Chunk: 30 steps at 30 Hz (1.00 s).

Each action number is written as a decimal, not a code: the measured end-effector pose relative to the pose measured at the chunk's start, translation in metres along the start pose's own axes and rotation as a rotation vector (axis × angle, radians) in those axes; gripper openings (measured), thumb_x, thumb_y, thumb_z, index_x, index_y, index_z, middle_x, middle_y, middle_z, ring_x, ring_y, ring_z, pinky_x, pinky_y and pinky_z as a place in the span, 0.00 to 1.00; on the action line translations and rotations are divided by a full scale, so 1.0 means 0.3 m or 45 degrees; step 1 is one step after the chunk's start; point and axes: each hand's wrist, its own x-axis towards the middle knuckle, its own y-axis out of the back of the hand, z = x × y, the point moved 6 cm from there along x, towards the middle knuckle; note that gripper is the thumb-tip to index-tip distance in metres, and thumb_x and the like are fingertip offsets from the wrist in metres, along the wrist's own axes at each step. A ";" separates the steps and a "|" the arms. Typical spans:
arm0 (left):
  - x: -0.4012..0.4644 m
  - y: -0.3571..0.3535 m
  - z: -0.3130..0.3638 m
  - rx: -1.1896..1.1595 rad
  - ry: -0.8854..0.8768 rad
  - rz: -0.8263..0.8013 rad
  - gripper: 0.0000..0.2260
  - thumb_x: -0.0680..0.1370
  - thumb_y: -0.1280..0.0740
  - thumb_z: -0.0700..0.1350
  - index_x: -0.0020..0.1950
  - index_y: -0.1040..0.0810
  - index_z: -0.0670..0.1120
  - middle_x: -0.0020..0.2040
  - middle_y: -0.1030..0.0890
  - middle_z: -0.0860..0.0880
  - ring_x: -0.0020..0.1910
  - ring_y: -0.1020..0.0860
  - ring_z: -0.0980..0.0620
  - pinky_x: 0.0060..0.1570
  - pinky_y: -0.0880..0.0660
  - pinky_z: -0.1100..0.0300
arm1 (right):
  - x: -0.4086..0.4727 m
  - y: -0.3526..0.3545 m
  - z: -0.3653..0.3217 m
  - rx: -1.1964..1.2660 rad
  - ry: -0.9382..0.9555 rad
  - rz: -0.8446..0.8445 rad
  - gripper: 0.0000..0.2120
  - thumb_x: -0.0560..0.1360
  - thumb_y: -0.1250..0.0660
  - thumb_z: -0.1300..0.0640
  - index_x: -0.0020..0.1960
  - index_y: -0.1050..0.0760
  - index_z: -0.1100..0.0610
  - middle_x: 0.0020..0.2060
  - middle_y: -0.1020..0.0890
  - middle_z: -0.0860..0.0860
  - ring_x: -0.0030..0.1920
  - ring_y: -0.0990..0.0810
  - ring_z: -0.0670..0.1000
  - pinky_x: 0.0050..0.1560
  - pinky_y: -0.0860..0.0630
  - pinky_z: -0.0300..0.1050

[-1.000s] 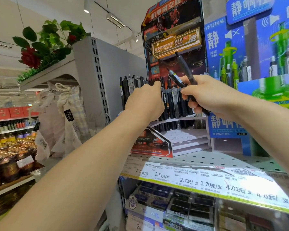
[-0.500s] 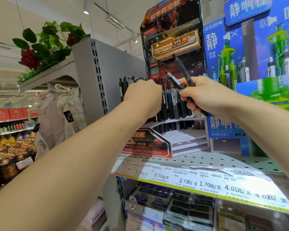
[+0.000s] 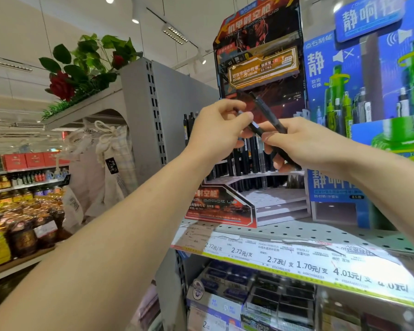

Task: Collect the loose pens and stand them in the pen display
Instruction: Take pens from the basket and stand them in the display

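A red and black cardboard pen display (image 3: 227, 206) stands on the perforated shelf (image 3: 296, 231), with several black pens (image 3: 246, 161) upright in its upper tier and its stepped lower tiers bare. My right hand (image 3: 306, 142) grips two black pens (image 3: 268, 115) slanting up to the left in front of the display's backboard. My left hand (image 3: 215, 130) pinches the upper end of one of these pens, just left of my right hand. The hands hide part of the standing row.
A blue and green pen display (image 3: 368, 115) stands directly right of the red one. Price labels (image 3: 296, 261) run along the shelf's front edge, with boxed stationery (image 3: 261, 297) on the shelf below. A grey shelf upright (image 3: 153, 115) rises on the left, cloth bags (image 3: 105, 158) hanging beyond it.
My left hand has lifted off the standing row of pens and moved right to take hold of a pen in my right hand. My right hand stayed nearly in place.
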 end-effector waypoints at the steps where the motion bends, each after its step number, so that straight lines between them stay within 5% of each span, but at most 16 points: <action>1: 0.003 0.018 0.001 -0.064 -0.010 0.074 0.09 0.80 0.31 0.42 0.60 0.22 0.49 0.48 0.16 0.44 0.39 0.14 0.54 0.37 0.19 0.62 | -0.001 -0.003 0.004 0.049 -0.030 -0.010 0.10 0.85 0.41 0.53 0.57 0.21 0.46 0.41 0.21 0.50 0.33 0.18 0.47 0.39 0.16 0.46; 5: 0.016 0.145 -0.003 -0.125 -0.074 0.420 0.14 0.79 0.30 0.41 0.58 0.29 0.55 0.40 0.16 0.48 0.36 0.15 0.55 0.36 0.19 0.62 | 0.000 0.006 0.013 0.104 -0.089 0.036 0.12 0.85 0.43 0.52 0.63 0.22 0.45 0.49 0.19 0.50 0.38 0.13 0.49 0.43 0.15 0.51; 8: 0.004 0.202 -0.014 0.123 -0.195 0.548 0.13 0.78 0.29 0.42 0.55 0.30 0.56 0.35 0.18 0.53 0.34 0.17 0.59 0.37 0.16 0.53 | 0.002 0.026 0.011 0.010 -0.037 0.089 0.11 0.85 0.42 0.50 0.61 0.22 0.45 0.35 0.18 0.46 0.26 0.25 0.44 0.29 0.27 0.42; 10: -0.007 0.207 -0.017 0.370 -0.306 0.553 0.11 0.78 0.29 0.45 0.55 0.28 0.56 0.37 0.20 0.56 0.36 0.20 0.64 0.37 0.17 0.52 | 0.006 0.029 0.013 -0.082 0.007 0.088 0.10 0.84 0.40 0.47 0.61 0.23 0.44 0.26 0.25 0.44 0.25 0.32 0.44 0.29 0.34 0.41; 15: -0.014 0.172 -0.044 0.581 -0.426 0.475 0.11 0.78 0.29 0.49 0.58 0.25 0.54 0.41 0.20 0.58 0.35 0.19 0.55 0.40 0.17 0.50 | -0.004 0.017 -0.005 0.014 0.046 0.014 0.11 0.83 0.40 0.41 0.64 0.29 0.39 0.34 0.29 0.47 0.31 0.34 0.46 0.33 0.36 0.44; 22: 0.001 0.142 -0.051 0.722 -0.469 0.465 0.11 0.79 0.30 0.51 0.59 0.25 0.53 0.38 0.23 0.61 0.34 0.20 0.56 0.39 0.20 0.54 | -0.006 0.015 -0.006 0.146 0.057 0.053 0.12 0.85 0.44 0.59 0.58 0.24 0.47 0.33 0.29 0.48 0.29 0.36 0.47 0.28 0.39 0.40; 28: 0.004 0.070 -0.057 0.940 -0.479 0.307 0.09 0.81 0.33 0.49 0.59 0.25 0.49 0.38 0.20 0.52 0.37 0.21 0.48 0.43 0.22 0.52 | -0.009 0.032 -0.011 -0.020 0.076 0.163 0.10 0.84 0.39 0.60 0.59 0.25 0.47 0.41 0.22 0.51 0.29 0.22 0.39 0.31 0.23 0.33; 30: 0.017 0.046 -0.061 1.060 -0.396 0.185 0.10 0.82 0.37 0.49 0.61 0.25 0.49 0.42 0.18 0.48 0.42 0.21 0.43 0.46 0.22 0.50 | -0.010 0.033 -0.009 0.066 0.072 0.181 0.10 0.83 0.38 0.61 0.57 0.24 0.47 0.43 0.23 0.51 0.33 0.19 0.41 0.37 0.16 0.40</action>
